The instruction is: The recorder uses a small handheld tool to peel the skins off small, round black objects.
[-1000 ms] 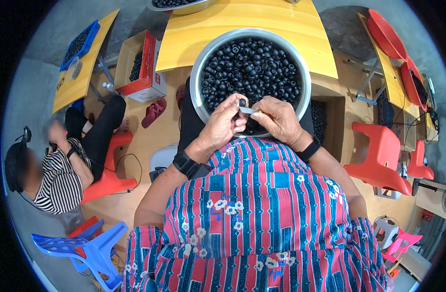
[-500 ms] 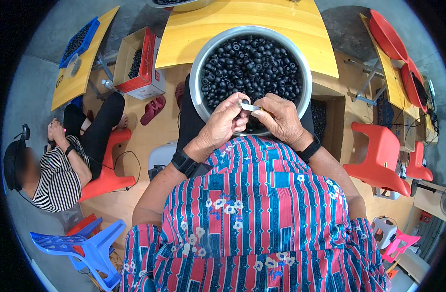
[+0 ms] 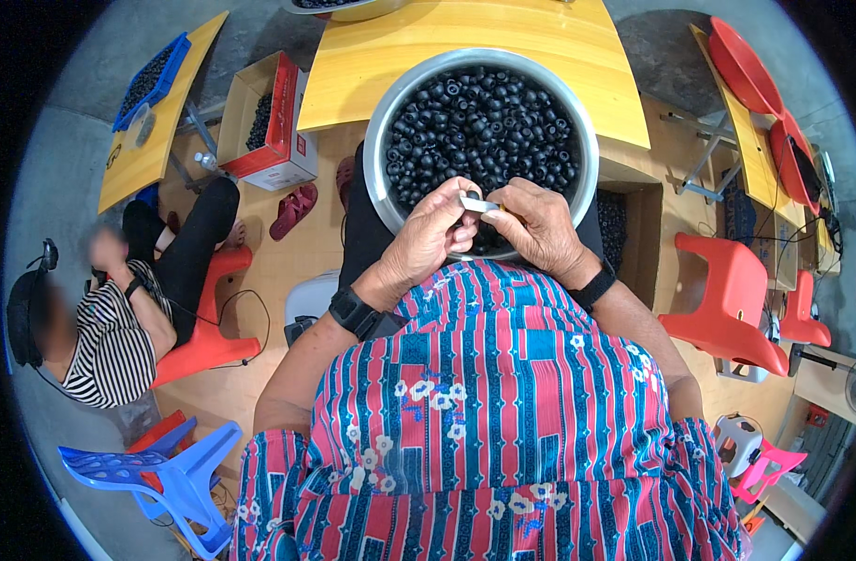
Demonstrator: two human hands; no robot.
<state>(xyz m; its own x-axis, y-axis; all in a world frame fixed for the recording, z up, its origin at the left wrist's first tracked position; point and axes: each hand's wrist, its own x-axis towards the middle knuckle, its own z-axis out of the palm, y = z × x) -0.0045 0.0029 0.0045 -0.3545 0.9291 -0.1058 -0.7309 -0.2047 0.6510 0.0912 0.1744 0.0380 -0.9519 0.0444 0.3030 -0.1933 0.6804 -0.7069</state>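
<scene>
My left hand pinches a small round black piece between its thumb and fingers, just above the near rim of a metal basin. My right hand grips a short, flat, silvery blade; its handle is hidden by the fingers. The blade's tip meets my left thumb and the held piece. Many glossy black pieces, rounded with hollow ends, fill the basin, which rests at my lap against the table edge.
A yellow table stands ahead. Boxes of black pieces sit on the floor left and right. On the left, a co-worker sits on a red stool. Another red stool is at right, a blue chair behind left.
My hands stay almost in place, with the blade tilted slightly differently against the piece. The co-worker's hands have risen toward the head.
</scene>
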